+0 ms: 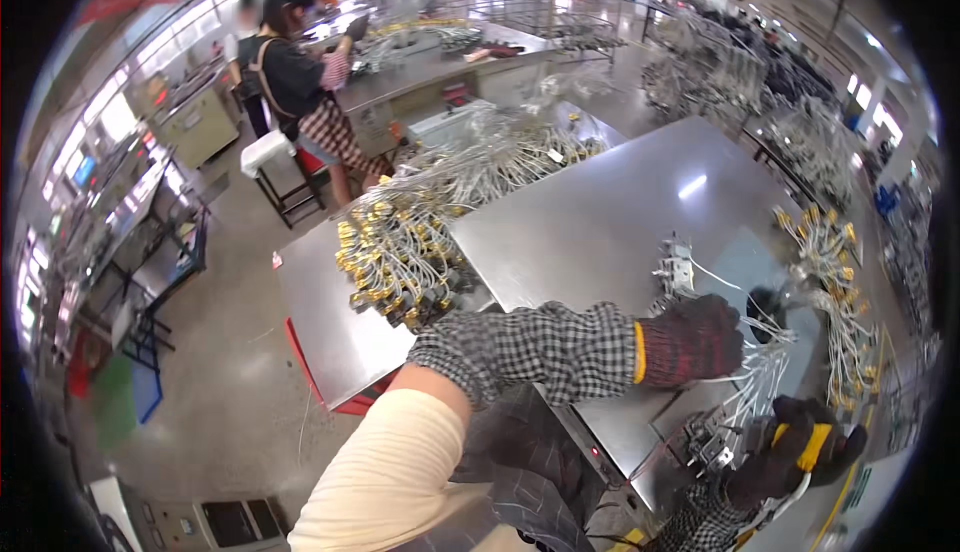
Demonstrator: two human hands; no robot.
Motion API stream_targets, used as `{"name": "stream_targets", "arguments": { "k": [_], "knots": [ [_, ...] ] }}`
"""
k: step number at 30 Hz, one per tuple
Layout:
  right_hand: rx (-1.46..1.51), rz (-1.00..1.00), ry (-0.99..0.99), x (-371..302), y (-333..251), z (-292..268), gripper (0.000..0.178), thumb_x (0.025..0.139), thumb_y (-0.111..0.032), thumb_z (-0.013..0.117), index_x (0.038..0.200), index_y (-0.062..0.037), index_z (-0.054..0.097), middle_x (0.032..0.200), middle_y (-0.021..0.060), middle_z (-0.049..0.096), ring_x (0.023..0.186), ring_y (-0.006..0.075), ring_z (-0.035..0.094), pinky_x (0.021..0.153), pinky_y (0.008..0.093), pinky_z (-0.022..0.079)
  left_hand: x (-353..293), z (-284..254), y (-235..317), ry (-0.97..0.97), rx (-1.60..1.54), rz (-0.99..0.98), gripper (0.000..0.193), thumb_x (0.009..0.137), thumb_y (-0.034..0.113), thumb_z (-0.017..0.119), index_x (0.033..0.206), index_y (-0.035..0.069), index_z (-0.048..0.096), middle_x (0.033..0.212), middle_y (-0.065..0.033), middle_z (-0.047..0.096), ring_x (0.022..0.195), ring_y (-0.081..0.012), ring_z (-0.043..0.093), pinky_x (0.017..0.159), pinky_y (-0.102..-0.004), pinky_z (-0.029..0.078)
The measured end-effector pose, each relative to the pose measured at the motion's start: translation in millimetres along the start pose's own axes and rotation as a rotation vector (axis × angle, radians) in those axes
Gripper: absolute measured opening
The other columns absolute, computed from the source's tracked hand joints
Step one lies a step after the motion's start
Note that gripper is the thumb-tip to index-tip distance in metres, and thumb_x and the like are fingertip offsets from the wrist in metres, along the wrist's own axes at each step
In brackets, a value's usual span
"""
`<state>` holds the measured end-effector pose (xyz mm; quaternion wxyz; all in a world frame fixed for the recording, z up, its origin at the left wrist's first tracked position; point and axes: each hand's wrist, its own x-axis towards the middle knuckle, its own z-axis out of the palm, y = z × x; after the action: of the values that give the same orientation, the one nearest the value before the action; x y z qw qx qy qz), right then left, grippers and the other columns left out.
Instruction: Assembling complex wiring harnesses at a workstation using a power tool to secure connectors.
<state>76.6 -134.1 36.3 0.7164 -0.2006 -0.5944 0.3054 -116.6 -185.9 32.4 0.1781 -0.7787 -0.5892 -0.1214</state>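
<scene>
Left arm: reaches across the grey metal surface (600, 222), checked sleeve over the forearm
Left hand (690, 340): in a dark red knit glove, fingers curled shut on a bundle of white wires with connectors (750, 382)
Right hand (795, 452): low at the surface's near edge, dark glove with yellow cuff, closed around the same bundle's lower end
Bundle: hangs between both hands, above the surface
Nearby: heap of yellow-tipped wire harnesses (400, 252) at left, well apart
</scene>
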Motion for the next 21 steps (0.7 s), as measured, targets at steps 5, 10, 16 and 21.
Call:
{"name": "stream_targets", "arguments": {
  "k": [5,10,16,21],
  "knots": [
    [0.054,-0.031,-0.044,-2,-6,15,0.063,0.091,-0.007,0.059,0.145,-0.0017,0.027,0.096,0.0193,0.063,0.073,0.0234,0.063,0.066,0.0329,0.055,-8,15,17,0.438,0.046,-0.051,0.027,0.062,0.012,0.069,0.088,0.004,0.064,0.08,-0.013,0.062,0.078,-0.0301,0.066,0.066,-0.0454,0.055],
    [-0.172,0.044,0.022,-4,2,7,0.04,0.094,-0.015,0.058,0.127,0.0015,0.043,0.089,0.0145,0.065,0.071,0.0206,0.061,0.068,0.0296,0.053,-3,33,13,0.237,-0.809,-0.234,0.049,0.065,0.005,0.066,0.113,0.007,0.058,0.106,-0.0151,0.061,0.098,-0.0337,0.063,0.085,-0.0415,0.052],
    [-0.155,-0.07,-0.101,7,4,3,0.031,0.098,-0.027,0.057,0.094,0.0031,0.065,0.085,0.0103,0.068,0.074,0.0192,0.062,0.069,0.0292,0.051,-6,53,28,0.35,-1.252,-0.409,0.047,0.081,0.01,0.067,0.125,0.008,0.051,0.114,-0.0148,0.06,0.11,-0.0262,0.058,0.093,-0.0403,0.047],
    [-0.187,-0.057,-0.15,6,9,-6,0.06,0.096,-0.012,0.057,0.145,0.0021,0.024,0.098,0.019,0.064,0.074,0.0229,0.063,0.067,0.0306,0.055,-29,31,28,0.173,-1.252,-0.45,0.058,0.08,0.015,0.074,0.131,0.007,0.047,0.108,-0.0095,0.059,0.105,-0.0195,0.057,0.091,-0.0371,0.045]
  ]
}}
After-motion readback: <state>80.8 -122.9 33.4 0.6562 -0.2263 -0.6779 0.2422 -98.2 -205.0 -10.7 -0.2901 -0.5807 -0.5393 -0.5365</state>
